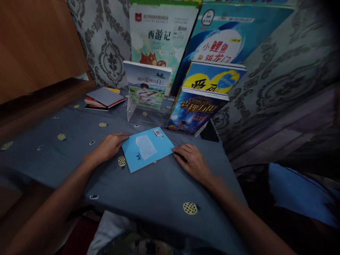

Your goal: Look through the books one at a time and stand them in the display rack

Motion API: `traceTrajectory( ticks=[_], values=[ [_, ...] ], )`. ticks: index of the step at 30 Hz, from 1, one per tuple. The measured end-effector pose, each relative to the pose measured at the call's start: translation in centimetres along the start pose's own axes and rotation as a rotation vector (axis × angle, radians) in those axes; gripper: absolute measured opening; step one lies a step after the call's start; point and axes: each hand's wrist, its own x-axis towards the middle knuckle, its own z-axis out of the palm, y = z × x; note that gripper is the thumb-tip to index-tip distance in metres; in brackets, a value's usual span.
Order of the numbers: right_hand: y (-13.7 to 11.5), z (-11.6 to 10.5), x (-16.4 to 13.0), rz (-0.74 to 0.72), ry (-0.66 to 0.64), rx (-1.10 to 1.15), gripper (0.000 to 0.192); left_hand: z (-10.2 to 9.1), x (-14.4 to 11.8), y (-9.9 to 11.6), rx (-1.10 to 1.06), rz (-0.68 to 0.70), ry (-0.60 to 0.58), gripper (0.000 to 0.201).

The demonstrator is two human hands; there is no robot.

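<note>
A light-blue book [164, 143] lies at a slant on or just above the cloth-covered table, its back cover with a barcode facing up. My left hand [109, 146] grips its left corner, fingers closed at the edge. At the opposite corner, the fingertips and thumb of my right hand [191, 160] are closed on the right edge. Behind it a clear acrylic stand [145, 116] holds upright books. Among them are one with a guitar player on the cover [148, 94] and a dark-blue book [193, 111].
A small stack of books [105, 97] lies at the back left of the table [148, 205]. Taller picture books [140, 39] rise at the back, beside a yellow-and-blue one [215, 78]. A dark flat object [211, 131] lies right of the stand. Patterned curtain [113, 58] hangs behind.
</note>
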Motion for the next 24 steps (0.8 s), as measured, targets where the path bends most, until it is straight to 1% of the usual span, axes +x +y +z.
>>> traceTrajectory(
  ticks=[3,6,10,13,15,19,24],
  values=[
    [-1.0,0.2,0.1,-0.028,0.011,-0.019,0.026,0.4,-1.7,-0.7,0.025,-0.010,0.056,0.043],
    [-2.4,0.7,1.0,-0.099,-0.010,0.022,0.028,1.0,-3.0,-1.1,0.051,-0.001,0.108,0.043],
    [-4.5,1.9,2.9,-0.234,-0.039,0.147,0.031,1.6,-3.5,-1.1,0.090,0.035,0.154,0.041],
    [-5.5,2.9,4.2,-0.306,-0.047,0.222,0.033,1.5,-3.4,-0.6,0.143,0.041,0.159,0.041],
    [-5.8,3.5,4.6,-0.316,-0.047,0.270,0.034,1.3,-3.4,-0.3,0.163,0.048,0.153,0.042],
    [-5.7,4.4,4.6,-0.278,0.005,0.369,0.034,0.9,-3.6,0.5,0.152,0.087,0.122,0.043],
    [-5.6,4.7,4.4,-0.286,0.050,0.416,0.036,0.8,-4.6,1.9,0.144,0.155,0.123,0.038]
  ],
)
